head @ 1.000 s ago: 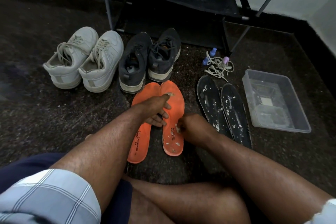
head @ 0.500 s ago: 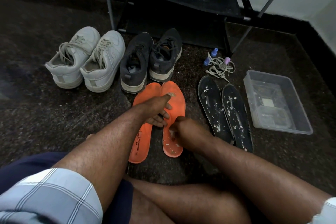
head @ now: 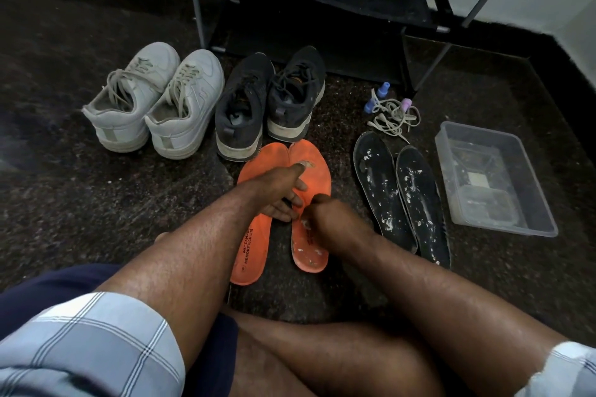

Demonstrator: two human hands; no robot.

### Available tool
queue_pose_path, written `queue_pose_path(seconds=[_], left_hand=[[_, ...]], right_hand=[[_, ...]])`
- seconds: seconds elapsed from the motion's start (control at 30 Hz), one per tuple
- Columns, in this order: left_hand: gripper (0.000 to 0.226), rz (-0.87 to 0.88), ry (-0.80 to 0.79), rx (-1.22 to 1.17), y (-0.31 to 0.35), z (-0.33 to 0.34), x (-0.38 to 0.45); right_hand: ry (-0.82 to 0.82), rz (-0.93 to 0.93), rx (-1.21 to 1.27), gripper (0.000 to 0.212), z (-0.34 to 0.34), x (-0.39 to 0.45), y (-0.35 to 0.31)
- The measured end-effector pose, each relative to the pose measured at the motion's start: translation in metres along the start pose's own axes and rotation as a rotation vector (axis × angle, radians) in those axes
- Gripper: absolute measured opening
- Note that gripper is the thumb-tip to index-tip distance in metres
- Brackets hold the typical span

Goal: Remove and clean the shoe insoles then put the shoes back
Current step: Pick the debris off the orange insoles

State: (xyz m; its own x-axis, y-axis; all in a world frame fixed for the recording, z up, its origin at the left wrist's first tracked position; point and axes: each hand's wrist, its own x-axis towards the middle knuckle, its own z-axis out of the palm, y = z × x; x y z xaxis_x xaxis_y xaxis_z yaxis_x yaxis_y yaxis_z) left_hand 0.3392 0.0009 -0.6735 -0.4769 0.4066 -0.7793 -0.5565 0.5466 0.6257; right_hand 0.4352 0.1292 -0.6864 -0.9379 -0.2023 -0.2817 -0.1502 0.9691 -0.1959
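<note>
Right hand (head: 325, 219) shifted up right orange insole (head: 311, 203) toward arch, curled — whether anything is gripped cannot be told. Left hand (head: 280, 193) laid flat, fingers extended, pinning insole at frame centre. Foam judged light, floppy, slick — best held at edges.

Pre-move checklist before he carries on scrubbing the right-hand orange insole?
1. Left hand steadying the right orange insole: ok, fingers lie across it.
2. Right hand on that insole: ok, curled at its middle; what it holds, cannot tell.
3. Insole clean: not ok, white flecks near the heel.
4. Black insoles clean: not ok, white specks on both.
5. Clear tub within reach: ok.
</note>
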Motion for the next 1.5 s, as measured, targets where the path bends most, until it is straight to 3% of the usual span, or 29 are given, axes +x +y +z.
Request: queue_pose_path(seconds=[0.17, 0.3, 0.47, 0.63, 0.8, 0.93, 1.1, 1.23, 1.37, 1.5], left_hand=[[0.064, 0.003, 0.001, -0.009, 0.0, 0.0, -0.001], [0.063, 0.003, -0.006, -0.012, 0.0, -0.001, -0.001], [0.063, 0.004, 0.006, -0.032, -0.001, 0.0, -0.001], [0.062, -0.001, 0.0, -0.029, 0.0, 0.0, -0.001], [0.063, 0.007, 0.009, -0.017, -0.001, 0.0, 0.0], [0.062, -0.002, 0.001, -0.014, 0.0, 0.0, 0.0], [0.062, 0.008, 0.012, -0.001, -0.001, -0.001, -0.001], [0.062, 0.005, -0.017, 0.002, -0.001, -0.001, -0.001], [0.063, 0.023, -0.018, 0.024, -0.001, -0.002, 0.001], [0.059, 0.031, -0.004, 0.049, 0.0, 0.0, 0.004]], right_hand=[[-0.115, -0.155, -0.07, 0.022, 0.003, -0.014, -0.018], [-0.007, -0.052, 0.004, 0.024, 0.003, 0.0, -0.007], [-0.121, -0.161, 0.031, 0.019, 0.007, -0.012, -0.02], [0.016, -0.088, 0.03, 0.025, 0.004, -0.001, -0.015], [-0.116, -0.177, 0.04, 0.022, 0.013, -0.01, -0.023], [0.019, -0.09, 0.029, 0.023, 0.006, 0.001, -0.013], [-0.118, -0.174, 0.046, 0.023, 0.012, -0.011, -0.023], [-0.001, -0.031, 0.089, 0.019, -0.003, 0.001, -0.004], [0.166, 0.205, 0.449, 0.005, -0.027, -0.003, 0.022], [0.161, 0.3, 0.631, 0.011, -0.046, -0.016, 0.037]])
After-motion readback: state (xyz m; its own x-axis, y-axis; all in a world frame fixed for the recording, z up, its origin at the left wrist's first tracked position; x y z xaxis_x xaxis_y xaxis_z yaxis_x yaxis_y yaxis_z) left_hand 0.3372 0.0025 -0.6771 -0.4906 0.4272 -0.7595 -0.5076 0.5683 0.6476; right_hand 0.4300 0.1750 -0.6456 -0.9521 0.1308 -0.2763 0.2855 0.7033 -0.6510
